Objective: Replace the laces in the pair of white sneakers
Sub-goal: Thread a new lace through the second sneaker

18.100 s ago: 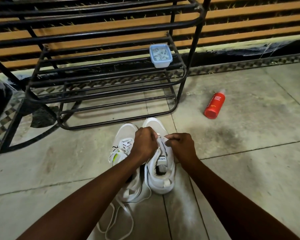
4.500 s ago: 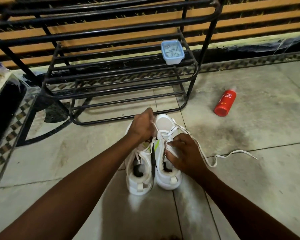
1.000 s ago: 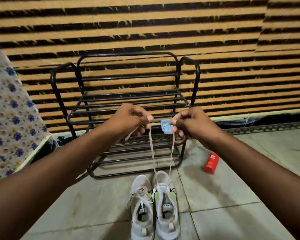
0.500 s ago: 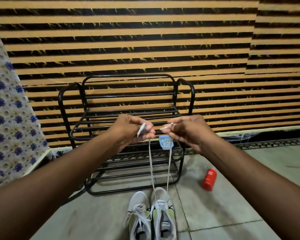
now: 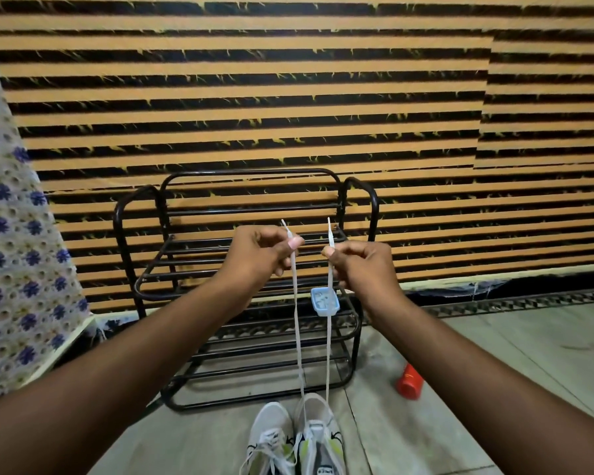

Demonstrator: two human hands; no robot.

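White lace [image 5: 298,337] taut from the right sneaker [image 5: 318,437] on the floor [image 5: 460,423], left sneaker [image 5: 271,437] touching beside it, left hand [image 5: 258,257] and right hand [image 5: 364,265] each pinching a raised end, blue tub [image 5: 324,301] at the rack [image 5: 119,234] shelf's right edge, contents whitish, unclear, red bottle [image 5: 409,382] lying nearby.

Striped orange-black wall [image 5: 288,97], black metal rack [image 5: 247,337], grey tiled floor [image 5: 494,389]

A black rack [image 5: 254,325] stands just behind the sneakers [image 5: 318,416]; open floor [image 5: 192,440] flanks them.

Tiled floor [image 5: 494,389]: white sneakers [image 5: 271,419] side by side at bottom centre, red bottle [image 5: 408,383] lying lower right, black rack [image 5: 254,337] standing behind, small blue tub [image 5: 324,301] on its shelf.
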